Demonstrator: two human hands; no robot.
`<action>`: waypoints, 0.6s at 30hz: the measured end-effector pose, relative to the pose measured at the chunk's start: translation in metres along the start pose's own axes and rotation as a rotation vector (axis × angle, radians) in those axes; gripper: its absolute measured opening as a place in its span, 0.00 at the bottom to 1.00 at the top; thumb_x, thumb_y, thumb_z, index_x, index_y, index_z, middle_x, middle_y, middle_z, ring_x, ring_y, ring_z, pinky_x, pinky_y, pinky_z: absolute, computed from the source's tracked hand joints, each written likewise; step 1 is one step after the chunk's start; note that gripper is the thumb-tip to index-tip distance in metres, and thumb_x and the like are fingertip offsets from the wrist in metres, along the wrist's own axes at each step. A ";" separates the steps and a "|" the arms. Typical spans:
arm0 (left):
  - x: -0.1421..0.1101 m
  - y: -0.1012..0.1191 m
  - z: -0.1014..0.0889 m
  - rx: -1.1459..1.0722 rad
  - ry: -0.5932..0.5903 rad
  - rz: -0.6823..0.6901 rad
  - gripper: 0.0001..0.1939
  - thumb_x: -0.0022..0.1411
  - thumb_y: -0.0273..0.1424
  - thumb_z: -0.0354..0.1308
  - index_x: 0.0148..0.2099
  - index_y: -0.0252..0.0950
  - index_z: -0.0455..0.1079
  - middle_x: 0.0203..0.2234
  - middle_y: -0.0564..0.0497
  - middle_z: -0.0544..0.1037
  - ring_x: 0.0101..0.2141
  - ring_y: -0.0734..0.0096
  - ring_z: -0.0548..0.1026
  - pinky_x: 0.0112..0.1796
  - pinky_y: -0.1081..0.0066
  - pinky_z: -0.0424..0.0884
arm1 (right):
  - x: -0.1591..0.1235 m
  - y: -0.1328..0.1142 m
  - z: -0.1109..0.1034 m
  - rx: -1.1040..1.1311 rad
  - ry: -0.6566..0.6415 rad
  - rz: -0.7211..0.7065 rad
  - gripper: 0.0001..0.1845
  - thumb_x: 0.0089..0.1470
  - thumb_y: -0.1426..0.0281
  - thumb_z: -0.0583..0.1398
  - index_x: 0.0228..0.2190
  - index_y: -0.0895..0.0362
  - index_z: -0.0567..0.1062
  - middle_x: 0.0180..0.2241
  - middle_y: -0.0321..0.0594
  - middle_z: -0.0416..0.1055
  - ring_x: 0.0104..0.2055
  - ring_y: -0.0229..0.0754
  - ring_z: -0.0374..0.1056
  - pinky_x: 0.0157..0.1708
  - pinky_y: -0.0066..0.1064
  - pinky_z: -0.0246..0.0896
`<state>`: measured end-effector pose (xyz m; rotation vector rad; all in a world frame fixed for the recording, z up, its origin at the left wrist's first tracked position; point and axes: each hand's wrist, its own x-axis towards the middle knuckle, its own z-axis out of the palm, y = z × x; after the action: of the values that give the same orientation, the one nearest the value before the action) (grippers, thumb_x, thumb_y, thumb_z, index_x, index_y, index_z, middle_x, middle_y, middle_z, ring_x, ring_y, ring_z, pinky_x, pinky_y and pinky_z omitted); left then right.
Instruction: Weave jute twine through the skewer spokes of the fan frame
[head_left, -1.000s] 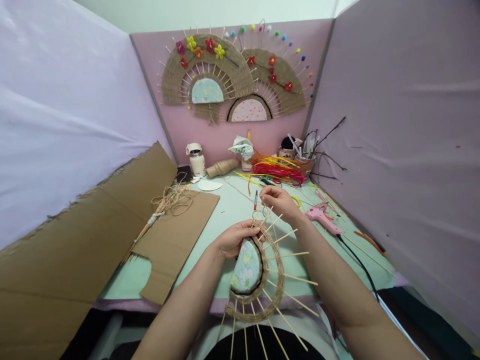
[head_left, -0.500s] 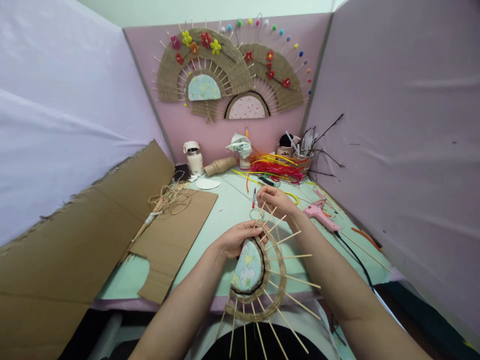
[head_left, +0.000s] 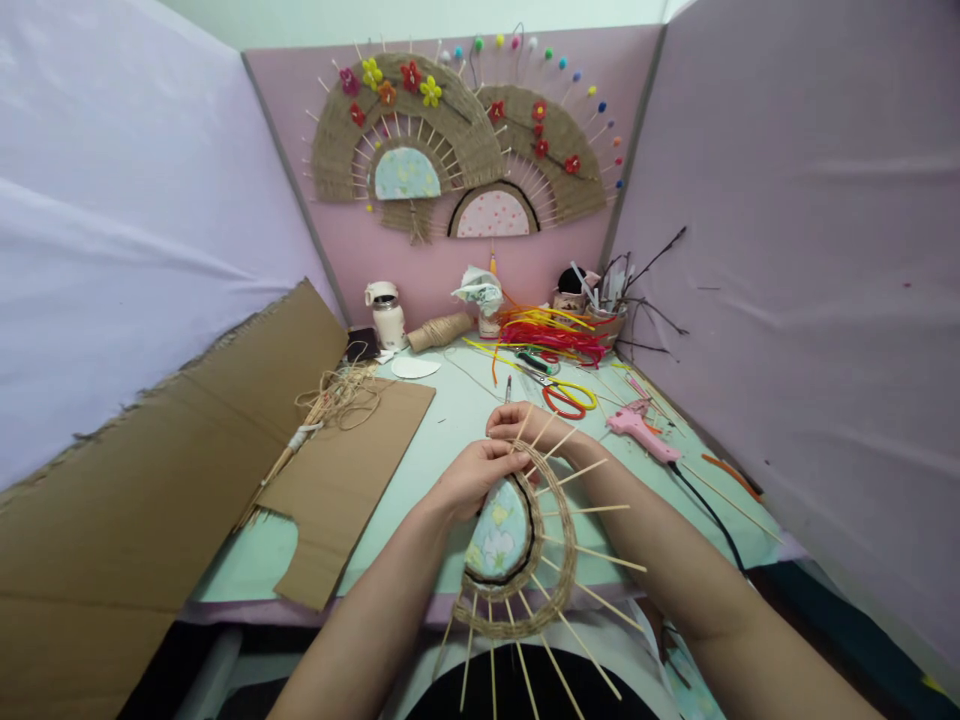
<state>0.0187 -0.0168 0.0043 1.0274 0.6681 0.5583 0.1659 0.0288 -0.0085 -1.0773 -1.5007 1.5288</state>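
A half-round fan frame [head_left: 559, 590] of thin wooden sticks hangs tilted over the table's front edge. Its core is a half disc [head_left: 498, 535] of pale blue flowered cloth with a black-lined rim, and a band of twine is woven through the sticks outside it. My left hand [head_left: 480, 475] is closed on the upper end of the frame, thumb on top. Just beyond that end, behind the stick tips, my right hand [head_left: 529, 425] has its fingers pinched together on a strand of twine; the strand itself is mostly hidden by the fingers.
Scissors [head_left: 568, 397] and a pink glue gun [head_left: 643, 432] lie to the right. Pipe cleaners [head_left: 555, 335], a twine roll [head_left: 442, 332] and a white bottle [head_left: 388, 320] are at the back. Cardboard [head_left: 367, 470] and bundled sticks [head_left: 300, 437] lie left. Finished fans [head_left: 409, 85] hang behind.
My right hand has moved left and toward me, down behind the stick tips, uncovering the scissors. The loose loop of twine below it no longer shows. My left hand keeps its hold.
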 end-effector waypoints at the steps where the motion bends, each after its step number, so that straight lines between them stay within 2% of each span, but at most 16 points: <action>1: 0.000 0.001 0.000 0.001 0.039 0.029 0.17 0.43 0.39 0.67 0.29 0.28 0.72 0.22 0.46 0.76 0.22 0.73 0.72 0.26 0.73 0.66 | 0.000 0.000 -0.002 -0.012 0.026 0.001 0.14 0.36 0.64 0.67 0.23 0.60 0.72 0.19 0.32 0.67 0.20 0.31 0.60 0.21 0.24 0.53; 6: 0.002 0.005 -0.005 0.034 0.247 0.231 0.15 0.45 0.38 0.66 0.27 0.30 0.70 0.19 0.53 0.72 0.19 0.78 0.67 0.23 0.76 0.61 | -0.001 0.001 -0.012 0.019 0.059 -0.011 0.15 0.39 0.62 0.66 0.26 0.59 0.72 0.21 0.34 0.68 0.21 0.33 0.61 0.21 0.25 0.54; 10: 0.004 0.007 -0.012 0.056 0.359 0.309 0.15 0.46 0.38 0.65 0.25 0.31 0.68 0.18 0.55 0.71 0.19 0.79 0.65 0.23 0.76 0.59 | -0.003 -0.003 -0.021 -0.005 0.087 -0.041 0.14 0.41 0.61 0.64 0.24 0.60 0.72 0.16 0.30 0.62 0.17 0.28 0.51 0.17 0.23 0.43; 13: 0.004 0.008 -0.013 0.038 0.376 0.332 0.15 0.45 0.38 0.65 0.26 0.32 0.66 0.18 0.55 0.71 0.19 0.79 0.66 0.24 0.76 0.59 | -0.006 -0.008 -0.024 0.065 0.077 -0.057 0.15 0.41 0.60 0.64 0.23 0.60 0.73 0.14 0.28 0.56 0.16 0.27 0.44 0.17 0.24 0.35; 18: 0.003 0.011 -0.009 -0.007 0.356 0.321 0.18 0.44 0.37 0.65 0.38 0.36 0.67 0.20 0.57 0.71 0.18 0.78 0.66 0.23 0.77 0.59 | -0.010 -0.013 -0.026 0.153 0.000 -0.063 0.16 0.40 0.60 0.65 0.24 0.61 0.73 0.16 0.30 0.58 0.17 0.27 0.43 0.18 0.25 0.37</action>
<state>0.0126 -0.0054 0.0100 1.0456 0.8177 1.0394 0.1930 0.0306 0.0057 -0.9333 -1.3801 1.5722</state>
